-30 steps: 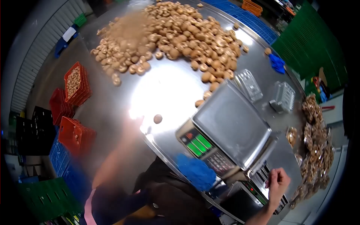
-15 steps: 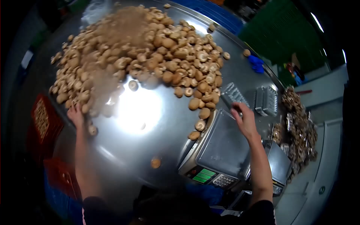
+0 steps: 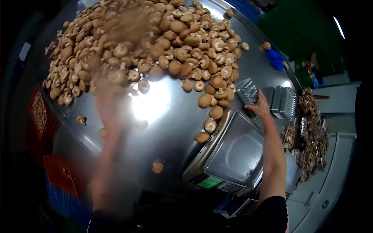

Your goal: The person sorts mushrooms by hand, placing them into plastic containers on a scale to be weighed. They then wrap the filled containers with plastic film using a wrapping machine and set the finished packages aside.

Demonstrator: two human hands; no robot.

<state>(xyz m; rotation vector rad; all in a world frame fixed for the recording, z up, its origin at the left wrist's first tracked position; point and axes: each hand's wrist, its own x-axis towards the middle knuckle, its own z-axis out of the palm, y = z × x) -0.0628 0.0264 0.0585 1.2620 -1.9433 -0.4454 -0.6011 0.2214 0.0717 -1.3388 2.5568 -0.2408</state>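
A large heap of brown mushrooms [image 3: 178, 50] covers the far part of the metal table [image 3: 132, 163]. My left hand [image 3: 110, 97] is at the heap's near edge, blurred by motion and by a smear in the view, so its fingers cannot be made out. Beyond the scale [image 3: 237, 147], my right hand [image 3: 258, 105] grips the near end of a clear plastic tray [image 3: 247, 90], which is tilted. To its right stand more clear trays [image 3: 283, 101]. Single mushrooms lie nearer me, one [image 3: 157, 167] left of the scale.
Red crates [image 3: 60, 173] stand off the table's left side. Packed mushrooms [image 3: 311, 132] are piled at the right, beyond a second scale [image 3: 292, 169]. A blue crumpled item [image 3: 276, 59] lies near the far right edge, with a green crate [image 3: 303, 35] behind.
My left hand has moved right from the heap's left edge. My right hand has closed on the clear tray and tilted it up. The view has shifted slightly.
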